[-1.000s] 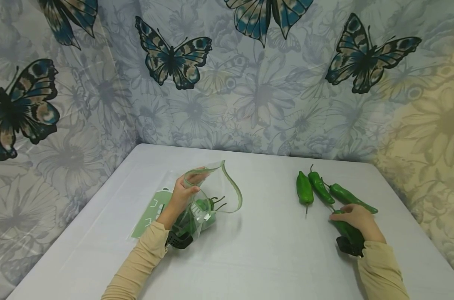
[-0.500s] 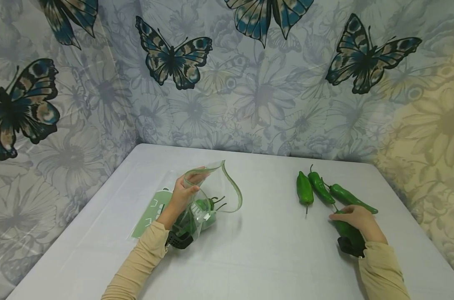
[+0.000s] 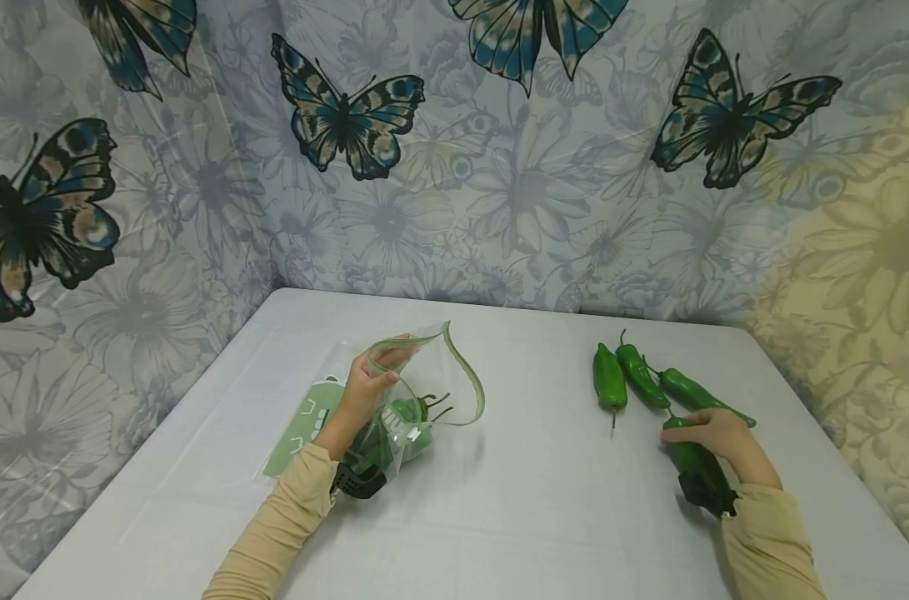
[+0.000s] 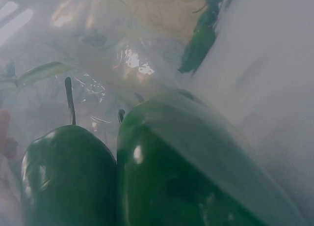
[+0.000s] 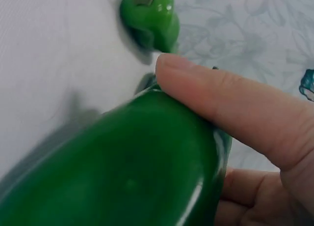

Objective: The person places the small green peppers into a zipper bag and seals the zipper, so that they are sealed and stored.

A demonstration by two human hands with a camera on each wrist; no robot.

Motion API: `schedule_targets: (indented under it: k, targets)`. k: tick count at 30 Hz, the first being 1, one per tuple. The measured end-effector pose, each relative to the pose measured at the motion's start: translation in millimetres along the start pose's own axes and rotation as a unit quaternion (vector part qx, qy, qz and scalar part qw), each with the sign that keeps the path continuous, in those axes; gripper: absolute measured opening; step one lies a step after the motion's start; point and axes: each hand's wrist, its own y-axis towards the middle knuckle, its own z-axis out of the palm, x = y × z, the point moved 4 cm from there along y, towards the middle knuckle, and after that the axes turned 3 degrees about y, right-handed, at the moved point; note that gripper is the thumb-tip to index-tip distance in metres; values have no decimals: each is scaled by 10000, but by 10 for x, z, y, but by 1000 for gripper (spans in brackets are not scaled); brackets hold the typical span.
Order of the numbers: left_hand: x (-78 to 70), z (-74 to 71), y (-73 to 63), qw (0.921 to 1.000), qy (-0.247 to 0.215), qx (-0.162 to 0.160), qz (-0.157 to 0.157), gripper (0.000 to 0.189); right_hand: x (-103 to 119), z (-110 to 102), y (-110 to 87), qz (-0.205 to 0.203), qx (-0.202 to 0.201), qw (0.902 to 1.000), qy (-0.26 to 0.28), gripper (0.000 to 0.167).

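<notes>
My left hand (image 3: 360, 396) pinches the near side of a clear plastic bag (image 3: 477, 392) with a green edge, its mouth gaping to the right. Several green peppers (image 3: 372, 446) lie inside, stems towards the opening. In the left wrist view two of them, a left pepper (image 4: 68, 177) and a right pepper (image 4: 167, 167), loom close behind the film. Over on the right, my right hand (image 3: 727, 442) grips a long green pepper (image 3: 690, 458) near its stem end. The right wrist view has the thumb (image 5: 196, 86) across that pepper's top and curled fingers at its side.
Beyond the right hand lie three more green peppers: a left one (image 3: 610, 377), a middle one (image 3: 640, 375) and a right one (image 3: 701, 395). A flat green printed packet (image 3: 300, 429) lies under the left forearm. Patterned cloth (image 3: 529, 208) hangs behind the white table (image 3: 529, 500).
My right hand has shifted slightly to the right, and more of the gripped pepper shows beneath it. The left hand and bag have stayed put.
</notes>
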Motion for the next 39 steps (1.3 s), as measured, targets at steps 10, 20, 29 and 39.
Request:
schedule_targets:
  k: [10,20,29,39]
  targets:
    - [4,-5,-9,10000,-26,8,-11,50,82,5,-12,-398,-212,9985,316,81]
    - [3,3,1,10000,55,10,-9,50,151,-52,-65,-918,-750,9917,507,72]
    - [7,-2,-9,9999,121,19,-50,54,212,-102,-108,-1086,-910,9865,818,69]
    - [15,-9,-6,9999,128,31,2,52,283,-131,-166,-1226,-1026,9802,1172,64]
